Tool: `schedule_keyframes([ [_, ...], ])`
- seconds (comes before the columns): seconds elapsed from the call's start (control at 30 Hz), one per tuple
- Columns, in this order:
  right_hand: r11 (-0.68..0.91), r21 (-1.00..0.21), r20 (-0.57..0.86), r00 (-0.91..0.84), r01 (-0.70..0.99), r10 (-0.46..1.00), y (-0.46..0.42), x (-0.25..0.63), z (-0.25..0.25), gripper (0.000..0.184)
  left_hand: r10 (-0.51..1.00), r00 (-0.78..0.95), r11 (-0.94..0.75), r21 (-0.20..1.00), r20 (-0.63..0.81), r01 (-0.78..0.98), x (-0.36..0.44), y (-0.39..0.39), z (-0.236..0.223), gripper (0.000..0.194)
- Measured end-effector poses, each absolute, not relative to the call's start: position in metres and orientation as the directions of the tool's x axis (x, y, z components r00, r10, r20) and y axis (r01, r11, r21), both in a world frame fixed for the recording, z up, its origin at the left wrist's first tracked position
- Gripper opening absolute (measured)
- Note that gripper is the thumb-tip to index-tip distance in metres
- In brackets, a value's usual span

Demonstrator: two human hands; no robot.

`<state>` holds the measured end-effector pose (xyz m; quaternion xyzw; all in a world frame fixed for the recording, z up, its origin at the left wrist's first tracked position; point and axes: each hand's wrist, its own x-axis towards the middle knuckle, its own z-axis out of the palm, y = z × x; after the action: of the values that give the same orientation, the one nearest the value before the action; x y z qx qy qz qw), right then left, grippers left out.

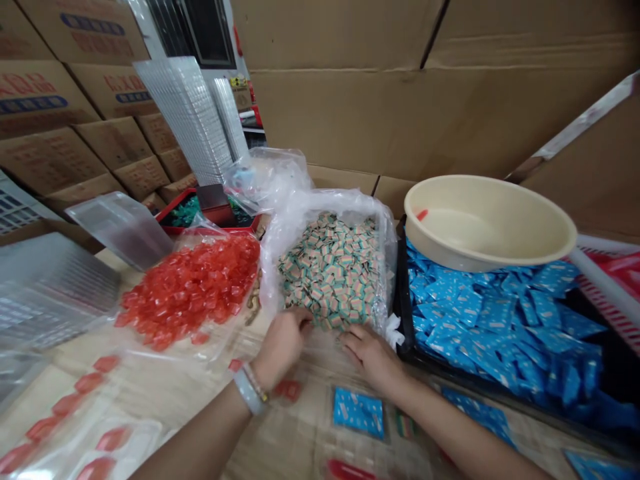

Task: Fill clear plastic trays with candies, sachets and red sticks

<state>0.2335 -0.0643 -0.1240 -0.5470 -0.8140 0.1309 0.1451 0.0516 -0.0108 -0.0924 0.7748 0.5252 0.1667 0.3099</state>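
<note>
Head: L hand (281, 347) curled, grip unclear, R hand (373, 357) splayed on poly bag (327, 267).

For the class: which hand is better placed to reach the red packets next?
Left, probably: the left hand sits closer to the red packets, at the bag of striped packets; the right hand lies farther off.

The camera sits on the person's head, facing forward and down. It looks closely over the left hand (283, 347) and right hand (373, 357) toward stacked cardboard boxes (115, 143).
</note>
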Motion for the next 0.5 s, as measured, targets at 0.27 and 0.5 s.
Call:
schedule_keyframes([
  [0.27, 0.369, -0.389, 0.075, -0.37, 0.844, 0.926, -0.065, 0.234, -0.124, 0.02, 0.898, 0.435, -0.409, 0.488, 0.065, 0.771, 0.068, -0.022, -0.102, 0.022],
  [0.5, 0.378, -0.381, 0.093, -0.372, 0.844, 0.924, -0.063, 0.234, -0.126, 0.019, 0.884, 0.465, -0.433, 0.456, 0.046, 0.778, 0.066, -0.019, -0.103, 0.02],
])
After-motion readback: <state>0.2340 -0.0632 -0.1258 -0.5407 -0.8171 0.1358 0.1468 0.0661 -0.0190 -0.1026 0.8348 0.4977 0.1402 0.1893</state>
